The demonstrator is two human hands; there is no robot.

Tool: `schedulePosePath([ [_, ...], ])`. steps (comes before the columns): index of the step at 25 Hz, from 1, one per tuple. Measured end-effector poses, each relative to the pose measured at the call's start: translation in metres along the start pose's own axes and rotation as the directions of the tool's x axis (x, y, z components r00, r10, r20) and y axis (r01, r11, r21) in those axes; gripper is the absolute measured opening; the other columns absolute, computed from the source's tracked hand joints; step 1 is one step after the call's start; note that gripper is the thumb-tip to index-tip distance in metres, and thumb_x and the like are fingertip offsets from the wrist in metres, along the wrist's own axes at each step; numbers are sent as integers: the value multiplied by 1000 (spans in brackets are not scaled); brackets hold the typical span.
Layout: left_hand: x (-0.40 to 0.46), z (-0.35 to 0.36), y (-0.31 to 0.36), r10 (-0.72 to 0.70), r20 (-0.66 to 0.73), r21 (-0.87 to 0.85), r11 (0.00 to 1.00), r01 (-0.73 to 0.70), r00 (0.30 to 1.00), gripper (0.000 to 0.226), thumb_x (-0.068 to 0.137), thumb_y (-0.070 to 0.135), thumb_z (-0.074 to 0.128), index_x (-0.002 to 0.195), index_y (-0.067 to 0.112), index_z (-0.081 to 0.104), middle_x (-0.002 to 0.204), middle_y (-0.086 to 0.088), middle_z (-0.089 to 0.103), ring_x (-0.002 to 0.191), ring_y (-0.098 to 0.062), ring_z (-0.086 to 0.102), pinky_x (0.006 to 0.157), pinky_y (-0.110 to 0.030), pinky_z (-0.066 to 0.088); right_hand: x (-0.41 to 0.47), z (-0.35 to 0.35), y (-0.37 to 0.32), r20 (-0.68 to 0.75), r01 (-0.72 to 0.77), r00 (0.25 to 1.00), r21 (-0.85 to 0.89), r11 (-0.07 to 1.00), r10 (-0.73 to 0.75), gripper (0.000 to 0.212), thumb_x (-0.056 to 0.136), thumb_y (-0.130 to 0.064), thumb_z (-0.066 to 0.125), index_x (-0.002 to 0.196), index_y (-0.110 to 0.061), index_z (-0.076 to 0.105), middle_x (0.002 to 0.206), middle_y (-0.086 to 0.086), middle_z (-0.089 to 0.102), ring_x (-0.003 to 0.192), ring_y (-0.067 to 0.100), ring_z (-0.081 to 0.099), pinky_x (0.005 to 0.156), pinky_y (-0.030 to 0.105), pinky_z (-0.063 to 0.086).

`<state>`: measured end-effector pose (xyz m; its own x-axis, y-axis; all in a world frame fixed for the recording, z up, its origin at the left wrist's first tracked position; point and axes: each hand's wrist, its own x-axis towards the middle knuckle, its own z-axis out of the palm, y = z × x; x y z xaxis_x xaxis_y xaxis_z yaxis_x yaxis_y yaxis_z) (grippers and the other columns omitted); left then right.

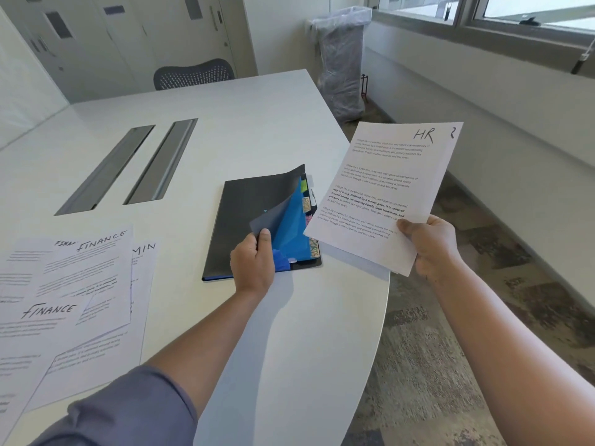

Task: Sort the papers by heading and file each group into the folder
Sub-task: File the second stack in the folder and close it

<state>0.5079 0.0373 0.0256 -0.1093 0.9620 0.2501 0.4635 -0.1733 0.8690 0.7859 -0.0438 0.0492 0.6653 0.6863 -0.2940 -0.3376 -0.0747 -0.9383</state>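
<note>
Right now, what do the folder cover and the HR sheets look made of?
Folder cover: looks like thin flexible plastic, dark matte; it curls where the left hand peels its corner. HR sheets: plain white printer paper, matte, held in the right hand, bending slightly.

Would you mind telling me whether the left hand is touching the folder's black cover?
Touching. The head view shows the left hand pinching the lifted corner of the folder's black cover, thumb on top, peeling it back from the blue divider.

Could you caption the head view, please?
Left hand lifts the folder cover while right hand holds HR papers.
</note>
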Motion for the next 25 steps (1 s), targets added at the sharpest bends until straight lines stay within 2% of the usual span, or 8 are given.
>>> schedulePosePath([
  [2,4,0,-5,-40,-12,-68,997,39,999,50,106,27,52,59,14,38,54,3,41,53,-12,37,52,-28,32,-3,0,-3,-9,7,1000,-9,1000,-7,19,94,3,68,97,-15,72,101,2,77,89,22,74,79,42,61],
  [4,7,1,-8,-66,-36,-119,991,61,997,48,106,28,51,62,10,43,56,0,43,55,-14,39,54,-29,33,-6,-3,-10,-22,23,999,-16,1000,-23,19,94,2,68,95,-16,72,101,1,77,90,21,74,78,41,60],
  [9,9,4,-15,-88,-88,-181,981,71,992,38,106,28,50,75,6,48,65,-1,45,60,-11,42,50,-12,35,-12,-8,-33,-35,57,998,-48,997,-59,18,93,0,68,97,-16,72,103,1,77,92,22,74,76,41,60],
  [15,6,3,-11,-13,-86,-168,986,-1,996,37,103,14,53,68,10,41,60,-1,42,54,-1,46,50,-12,35,-21,24,-59,41,82,996,-140,987,-77,17,90,3,68,95,-13,72,98,4,76,83,24,73,69,40,60],
  [19,4,2,-10,17,-54,-143,989,-25,998,34,101,10,53,69,8,43,61,0,44,56,1,48,48,-11,36,-19,50,-63,51,78,996,-219,973,-69,19,89,5,67,83,-13,70,90,3,74,86,26,72,82,46,63],
  [23,3,2,-10,58,-16,-141,988,-60,998,30,102,9,51,73,9,43,67,2,52,65,1,54,50,-9,39,-12,68,-63,55,73,997,-299,951,-59,12,82,5,68,90,-1,74,98,13,77,100,38,73,91,57,60],
  [25,2,1,-8,77,-9,-141,987,-78,997,30,102,9,50,74,12,43,69,5,53,68,-2,56,51,-9,40,-10,75,-61,75,75,996,-347,935,-52,14,80,4,67,92,1,74,101,15,77,101,38,73,91,56,60],
])
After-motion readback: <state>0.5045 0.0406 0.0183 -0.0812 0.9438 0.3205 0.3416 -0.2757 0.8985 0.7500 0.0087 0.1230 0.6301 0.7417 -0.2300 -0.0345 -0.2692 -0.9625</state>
